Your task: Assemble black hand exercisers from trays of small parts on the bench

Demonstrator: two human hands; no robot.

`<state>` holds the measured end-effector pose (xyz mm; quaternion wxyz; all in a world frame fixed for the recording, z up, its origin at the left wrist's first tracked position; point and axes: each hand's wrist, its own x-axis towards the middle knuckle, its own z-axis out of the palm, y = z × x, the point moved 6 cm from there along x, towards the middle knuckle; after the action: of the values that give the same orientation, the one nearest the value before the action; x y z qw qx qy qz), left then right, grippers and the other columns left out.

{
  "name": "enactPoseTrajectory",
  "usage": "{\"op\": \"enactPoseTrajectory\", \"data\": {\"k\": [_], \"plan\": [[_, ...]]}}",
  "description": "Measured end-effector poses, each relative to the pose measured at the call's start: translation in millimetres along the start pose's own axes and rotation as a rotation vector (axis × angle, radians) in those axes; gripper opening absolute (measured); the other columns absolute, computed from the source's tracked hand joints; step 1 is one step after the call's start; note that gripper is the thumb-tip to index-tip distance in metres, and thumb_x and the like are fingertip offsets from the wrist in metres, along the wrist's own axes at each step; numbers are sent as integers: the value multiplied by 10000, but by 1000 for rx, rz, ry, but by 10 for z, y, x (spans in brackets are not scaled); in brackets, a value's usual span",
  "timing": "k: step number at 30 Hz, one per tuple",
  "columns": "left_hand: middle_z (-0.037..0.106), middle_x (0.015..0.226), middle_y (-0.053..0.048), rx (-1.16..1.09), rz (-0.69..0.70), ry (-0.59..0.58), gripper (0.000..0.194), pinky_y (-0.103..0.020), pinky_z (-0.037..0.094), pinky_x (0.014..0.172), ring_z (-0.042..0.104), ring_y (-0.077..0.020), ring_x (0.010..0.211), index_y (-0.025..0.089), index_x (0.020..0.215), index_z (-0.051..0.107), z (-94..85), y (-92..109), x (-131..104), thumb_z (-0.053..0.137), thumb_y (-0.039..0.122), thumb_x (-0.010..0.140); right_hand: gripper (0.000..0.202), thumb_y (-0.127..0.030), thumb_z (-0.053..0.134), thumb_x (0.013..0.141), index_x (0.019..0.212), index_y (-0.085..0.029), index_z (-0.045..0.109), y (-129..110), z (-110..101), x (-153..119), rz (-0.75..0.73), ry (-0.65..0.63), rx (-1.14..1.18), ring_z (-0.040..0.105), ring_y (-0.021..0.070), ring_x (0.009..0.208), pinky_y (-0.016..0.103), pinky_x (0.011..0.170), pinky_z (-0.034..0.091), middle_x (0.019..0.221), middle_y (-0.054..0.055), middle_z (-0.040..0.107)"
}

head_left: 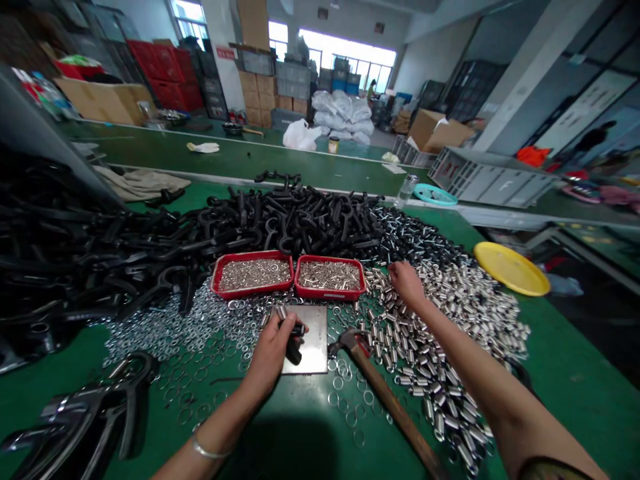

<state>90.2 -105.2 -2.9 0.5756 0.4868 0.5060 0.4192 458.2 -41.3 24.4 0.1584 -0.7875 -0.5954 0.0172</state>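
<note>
Fingers of the left hand (273, 350) curl around a black plastic handle part (293, 341) with a metal sleeve on its upper end, held over a small steel plate (314, 347) on the green table (300, 427). Right hand (406, 283) reaches into the heap of shiny metal sleeves (450, 333), fingers bent down among them; whether it grips one cannot be told. A hammer (385, 393) lies between the forearms. Beyond the plate sit two red trays (289, 275) of small parts, loose washers (165, 333), and a pile of black handles (200, 227).
</note>
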Motion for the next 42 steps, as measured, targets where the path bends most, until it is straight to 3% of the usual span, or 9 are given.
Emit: {"op": "enactPoseTrajectory", "data": {"k": [5,11,15,17,21,28,32,35,42], "plan": [[690,819,-40,40,-6,-84,373,-258,499,676,634,-154,709,180,866,623,120,25,-74,563,546,900,213,-154,578,881,987,-16,701,28,102,393,143,28,-104,588,293,1058,377,867,429,1092,293,630],[682,864,-39,-244,-83,29,366,-250,488,685,611,-127,693,172,924,589,-40,-25,3,599,535,881,335,-161,502,901,1158,18,620,0,14,401,174,51,-120,596,343,1051,447,866,437,1095,322,629],[654,841,-27,-468,-119,70,370,-240,474,678,587,-107,676,168,925,544,-84,-84,74,662,509,845,327,-286,493,940,1200,-136,620,-429,-195,-129,-181,143,211,605,296,1033,432,904,460,1118,183,660],[652,824,-23,-476,-126,44,383,-236,467,671,571,-101,658,171,918,537,-34,-76,82,664,523,839,302,-350,500,961,1213,-229,615,-823,-233,-613,-397,19,425,606,274,1056,436,932,467,1153,119,659],[650,856,-31,-383,-84,-3,403,-237,469,672,578,-117,684,178,926,552,56,-5,52,624,568,854,267,-346,559,955,1206,-254,580,-1445,-229,-1330,-482,-219,629,645,239,929,403,841,516,1061,85,671],[626,831,-16,-61,55,-93,373,-257,468,714,576,-142,732,187,910,601,-58,190,-68,538,555,912,191,-265,546,966,1151,-242,588,-1871,-182,-1539,-761,-287,637,623,256,1023,440,902,512,1092,103,660],[605,859,-12,101,122,-133,315,-277,463,767,578,-160,807,198,951,575,-96,300,-86,479,499,956,163,-258,514,984,1136,-219,557,-1894,-97,-1565,-676,-176,681,629,240,965,428,853,530,1032,103,655],[591,863,-13,248,195,-96,266,-294,447,782,563,-167,820,208,929,543,-112,345,-57,455,455,970,171,-299,562,959,1101,-206,582,-1946,-32,-1583,-692,-194,741,613,259,1015,464,907,505,1068,121,656],[559,795,-14,556,362,18,200,-332,419,747,537,-189,756,211,871,492,-149,376,57,462,387,961,376,-562,488,969,895,-196,539,-2035,482,-1584,-49,-798,1390,585,127,597,285,609,512,717,-6,606]]}}
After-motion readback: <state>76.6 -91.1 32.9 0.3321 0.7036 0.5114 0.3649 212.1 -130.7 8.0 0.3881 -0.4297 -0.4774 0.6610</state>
